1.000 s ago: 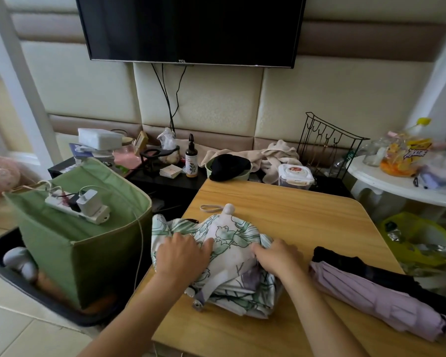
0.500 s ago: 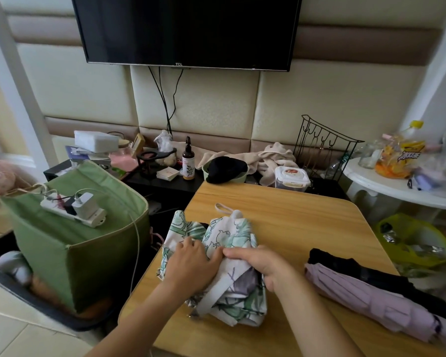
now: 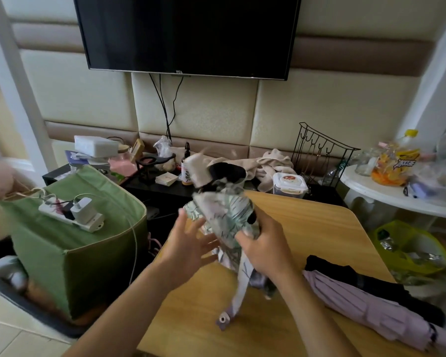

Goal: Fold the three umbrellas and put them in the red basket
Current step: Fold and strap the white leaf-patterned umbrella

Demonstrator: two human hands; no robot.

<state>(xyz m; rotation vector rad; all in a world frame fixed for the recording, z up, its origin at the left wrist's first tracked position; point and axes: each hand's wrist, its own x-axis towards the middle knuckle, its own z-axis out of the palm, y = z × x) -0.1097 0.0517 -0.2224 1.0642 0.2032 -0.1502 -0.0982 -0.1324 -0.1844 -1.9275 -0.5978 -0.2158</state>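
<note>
The white umbrella with a green leaf print point(image 3: 223, 212) is lifted upright above the wooden table point(image 3: 307, 228), its pale handle point(image 3: 197, 170) pointing up and its closing strap point(image 3: 236, 300) dangling down. My right hand point(image 3: 265, 248) grips the bunched canopy in its middle. My left hand point(image 3: 188, 248) is open with fingers spread, just left of the fabric. A folded lilac umbrella point(image 3: 371, 307) and a black one point(image 3: 366, 282) lie side by side on the table's right. No red basket is in view.
A green fabric box point(image 3: 70, 248) with a power strip point(image 3: 70, 212) on top stands left of the table. A cluttered black shelf point(image 3: 152, 181) runs behind, with a wire rack point(image 3: 319, 155) and wipes tub point(image 3: 290, 185). A white round table point(image 3: 397, 197) stands right.
The leaf-print umbrella was pressed flat on the table under both hands; now my right hand has raised it upright and my left hand has come off the fabric.
</note>
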